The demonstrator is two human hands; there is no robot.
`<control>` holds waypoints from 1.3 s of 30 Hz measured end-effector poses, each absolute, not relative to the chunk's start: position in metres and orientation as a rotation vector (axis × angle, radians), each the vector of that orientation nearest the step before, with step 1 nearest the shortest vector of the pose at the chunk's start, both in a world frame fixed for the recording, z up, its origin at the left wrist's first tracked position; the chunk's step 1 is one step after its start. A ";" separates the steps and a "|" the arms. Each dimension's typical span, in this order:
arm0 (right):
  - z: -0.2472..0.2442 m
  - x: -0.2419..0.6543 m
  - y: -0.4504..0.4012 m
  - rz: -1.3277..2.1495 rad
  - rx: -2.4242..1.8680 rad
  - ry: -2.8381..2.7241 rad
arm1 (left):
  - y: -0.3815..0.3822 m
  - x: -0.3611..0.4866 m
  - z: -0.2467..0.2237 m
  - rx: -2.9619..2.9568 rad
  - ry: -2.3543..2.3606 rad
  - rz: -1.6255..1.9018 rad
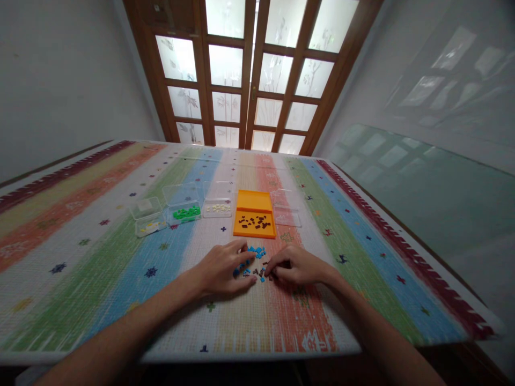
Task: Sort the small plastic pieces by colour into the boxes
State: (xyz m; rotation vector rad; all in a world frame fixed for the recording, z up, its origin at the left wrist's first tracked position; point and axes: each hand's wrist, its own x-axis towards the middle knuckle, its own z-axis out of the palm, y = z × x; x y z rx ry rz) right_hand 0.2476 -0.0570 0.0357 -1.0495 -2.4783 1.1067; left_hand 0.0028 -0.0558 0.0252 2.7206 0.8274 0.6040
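Observation:
A loose pile of small blue pieces [257,251] lies on the striped tablecloth, with small dark brown pieces [256,272] mixed in on its near side. My left hand [227,268] rests at the pile's left, thumb and fingers spread apart around some of the blue pieces. At the right edge, my right hand [292,265] has its fingers curled down among the brown pieces. Its fingertips are pressed together at the cloth, and anything between them is hidden. Just beyond both hands, an open orange box [274,231] holds many brown pieces in its near half.
Left of the orange box stand open clear boxes: one with green pieces [187,213], one with cream pieces [218,208], one with yellow and white pieces [151,227]. Another clear box [287,219] lies open on the right. Wood-framed glass doors [251,91] rise behind the table.

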 end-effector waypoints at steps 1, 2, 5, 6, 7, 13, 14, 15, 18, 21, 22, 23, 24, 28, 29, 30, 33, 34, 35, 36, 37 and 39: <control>0.036 0.248 -0.057 1.098 -1.059 -2.465 | -0.056 0.003 0.025 2.722 0.802 0.621; 0.035 0.247 -0.057 1.083 -1.066 -2.459 | -0.058 0.003 0.024 2.720 0.766 0.637; 0.033 0.246 -0.058 1.015 -1.075 -2.489 | -0.064 0.005 0.024 2.704 0.636 0.605; 0.032 0.246 -0.058 0.992 -1.080 -2.501 | -0.066 0.006 0.024 2.703 0.603 0.574; 0.031 0.246 -0.058 0.973 -1.086 -2.508 | -0.069 0.007 0.024 2.707 0.580 0.545; 0.032 0.244 -0.058 0.953 -1.140 -2.497 | -0.077 0.013 0.022 2.772 0.526 0.495; 0.033 0.243 -0.058 0.944 -1.153 -2.493 | -0.076 0.013 0.021 2.772 0.526 0.485; 0.033 0.243 -0.059 0.934 -1.168 -2.489 | -0.076 0.012 0.021 2.767 0.528 0.479; 0.033 0.243 -0.059 0.912 -1.209 -2.473 | -0.076 0.011 0.021 2.741 0.537 0.497; 0.031 0.244 -0.058 0.916 -1.207 -2.442 | -0.075 0.010 0.021 2.735 0.542 0.549; 0.031 0.245 -0.058 0.924 -1.189 -2.440 | -0.075 0.009 0.020 2.744 0.547 0.564; 0.030 0.245 -0.058 0.932 -1.165 -2.446 | -0.075 0.010 0.020 2.757 0.552 0.574; 0.030 0.245 -0.058 0.937 -1.141 -2.458 | -0.075 0.010 0.019 2.774 0.555 0.578; 0.030 0.244 -0.060 0.932 -1.102 -2.482 | -0.074 0.009 0.014 2.822 0.566 0.559; 0.031 0.244 -0.060 0.938 -1.100 -2.479 | -0.074 0.009 0.014 2.822 0.570 0.556; 0.031 0.244 -0.061 0.943 -1.099 -2.472 | -0.074 0.008 0.013 2.819 0.573 0.555; 0.032 0.244 -0.061 0.956 -1.092 -2.451 | -0.074 0.008 0.013 2.806 0.564 0.543; 0.033 0.244 -0.061 0.960 -1.093 -2.444 | -0.074 0.009 0.013 2.802 0.561 0.534; 0.033 0.244 -0.061 0.967 -1.095 -2.435 | -0.075 0.009 0.013 2.799 0.559 0.524; 0.034 0.245 -0.061 0.979 -1.098 -2.425 | -0.075 0.010 0.013 2.793 0.557 0.515; 0.035 0.245 -0.061 0.994 -1.103 -2.410 | -0.075 0.010 0.012 2.784 0.553 0.510; 0.035 0.246 -0.061 1.014 -1.118 -2.366 | -0.074 0.009 0.012 2.752 0.543 0.523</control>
